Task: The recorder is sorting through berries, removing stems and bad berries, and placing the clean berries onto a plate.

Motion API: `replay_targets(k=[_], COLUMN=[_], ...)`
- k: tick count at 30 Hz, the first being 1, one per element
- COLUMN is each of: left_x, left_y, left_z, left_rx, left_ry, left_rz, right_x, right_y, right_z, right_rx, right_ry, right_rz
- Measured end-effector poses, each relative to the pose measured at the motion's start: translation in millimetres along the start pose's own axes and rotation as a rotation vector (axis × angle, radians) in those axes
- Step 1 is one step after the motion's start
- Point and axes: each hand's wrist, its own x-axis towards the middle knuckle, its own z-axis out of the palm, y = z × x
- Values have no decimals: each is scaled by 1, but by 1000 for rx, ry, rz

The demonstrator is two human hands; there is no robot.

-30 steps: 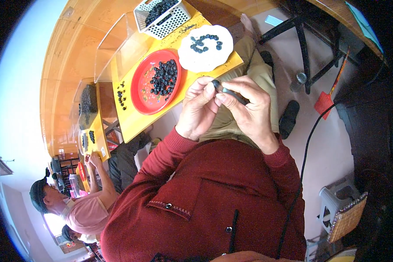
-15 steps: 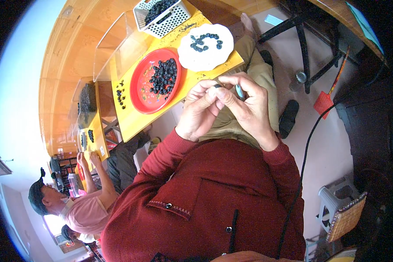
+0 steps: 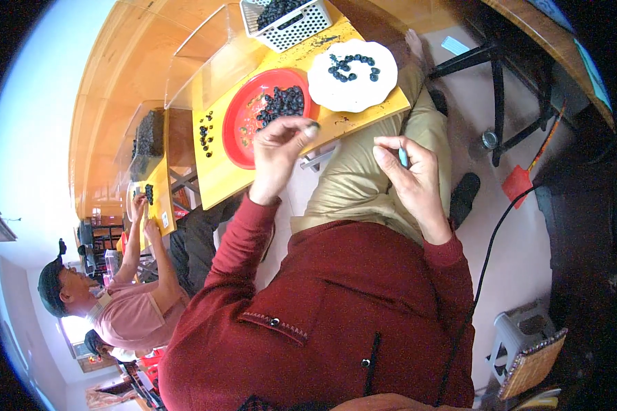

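Note:
My left hand (image 3: 278,152) is raised over the near rim of the red plate (image 3: 234,130), thumb and fingers pinched together. A small dark thing seems to show at its fingertips, too blurred to name. To the right, my right hand (image 3: 413,175) hangs over my lap with a slim teal tool (image 3: 403,157) tucked between its fingers; its working end is hidden. Small black round pieces (image 3: 284,101) are heaped on the red plate. More black pieces (image 3: 355,60) lie in a loose curve on the scalloped white plate (image 3: 353,99).
A white perforated basket (image 3: 296,33) of black pieces stands at the far side of the yellow table (image 3: 216,179). Several loose pieces (image 3: 206,133) lie left of the red plate, near a clear panel (image 3: 206,58). Another person (image 3: 140,312) works at the left. A grey stool (image 3: 521,342) stands at right.
My hands, together half a second ago, have parted. The left has moved left toward the red plate; the right has moved slightly right and down, keeping the teal tool.

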Motion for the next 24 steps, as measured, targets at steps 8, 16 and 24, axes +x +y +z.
replay_targets(k=[8,16,24], left_x=[54,116,144], left_y=[-13,-22,-39], left_z=[-41,21,56], left_rx=[748,846,1227], left_ry=[-15,-282,-504], left_rz=[85,391,340], right_x=[-4,-10,-20], right_y=[5,14,23], right_z=[-5,-9,-17], right_rx=[-51,-54,-29], right_ry=[-32,-9,48], right_rz=[-21,27,58])
